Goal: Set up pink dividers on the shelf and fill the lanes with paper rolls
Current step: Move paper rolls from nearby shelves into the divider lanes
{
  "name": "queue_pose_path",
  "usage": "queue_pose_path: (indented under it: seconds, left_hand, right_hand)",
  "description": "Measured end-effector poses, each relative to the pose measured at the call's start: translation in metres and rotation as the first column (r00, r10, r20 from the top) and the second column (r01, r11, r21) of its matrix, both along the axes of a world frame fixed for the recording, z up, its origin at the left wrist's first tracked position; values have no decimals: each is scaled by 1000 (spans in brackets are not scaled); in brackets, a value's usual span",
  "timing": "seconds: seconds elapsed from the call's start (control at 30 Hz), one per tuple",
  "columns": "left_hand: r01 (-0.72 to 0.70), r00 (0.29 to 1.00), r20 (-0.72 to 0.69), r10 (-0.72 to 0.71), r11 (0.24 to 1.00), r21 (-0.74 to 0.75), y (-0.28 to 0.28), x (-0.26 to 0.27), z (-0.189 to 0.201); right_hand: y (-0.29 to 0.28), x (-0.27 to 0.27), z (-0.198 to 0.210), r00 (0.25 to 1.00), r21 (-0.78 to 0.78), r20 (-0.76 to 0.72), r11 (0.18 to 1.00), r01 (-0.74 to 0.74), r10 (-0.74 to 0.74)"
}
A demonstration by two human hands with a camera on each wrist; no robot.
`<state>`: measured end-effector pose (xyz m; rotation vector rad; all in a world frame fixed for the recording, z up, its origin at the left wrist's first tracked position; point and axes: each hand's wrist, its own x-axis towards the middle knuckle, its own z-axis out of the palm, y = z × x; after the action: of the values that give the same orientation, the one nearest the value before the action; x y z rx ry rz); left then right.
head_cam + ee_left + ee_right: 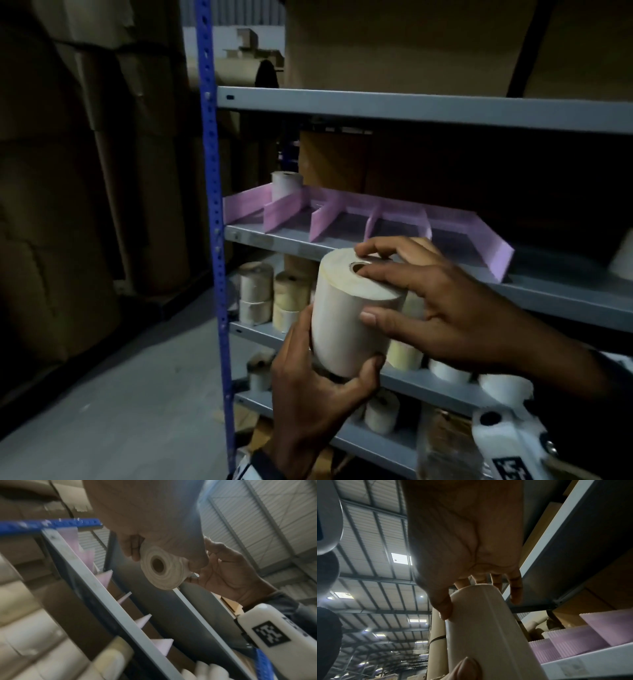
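Observation:
A cream paper roll (352, 315) is held tilted in front of the grey shelf (274, 240). My left hand (318, 387) grips its lower end, thumb on one side and fingers curled under. My right hand (431, 294) holds the top end, fingertips by the core hole and thumb on the side. The left wrist view shows the roll's end (163, 569); in the right wrist view the roll's side (484, 628) runs under my right thumb. Pink dividers (322, 222) form several lanes on the shelf. One white roll (286, 185) stands at the back of the leftmost lane.
A blue upright (214, 205) bounds the shelf on the left. Several more rolls (260, 294) are stacked on the lower shelves. Cardboard boxes (85, 171) tower on the left, and a brown box (332, 161) stands behind the dividers. Another white roll (623, 257) shows at the right edge.

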<state>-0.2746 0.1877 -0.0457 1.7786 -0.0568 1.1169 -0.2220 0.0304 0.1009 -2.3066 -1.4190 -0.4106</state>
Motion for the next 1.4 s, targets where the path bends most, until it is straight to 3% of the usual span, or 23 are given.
queue_pose_path:
  seconds: [0.13, 0.3, 0.53, 0.77, 1.4]
  left_hand:
    - [-37, 999, -33, 39, 998, 43, 65, 6, -7]
    - [-57, 994, -92, 67, 993, 105, 129, 25, -18]
    - [-170, 985, 76, 152, 896, 411, 148, 48, -32]
    - [-102, 978, -85, 192, 787, 608, 160, 91, -38]
    - [9, 973, -198, 122, 831, 556, 170, 197, -39]
  right_hand:
    - [61, 13, -8, 997, -12, 8, 997, -75, 75]
    - [126, 35, -19, 998, 6, 27, 999, -49, 48]
    - [182, 76, -4, 997, -24, 24, 997, 78, -77]
    - [203, 117, 12, 988, -41, 56, 988, 148, -145]
    - [224, 236, 14, 963, -170, 59, 948, 271, -265]
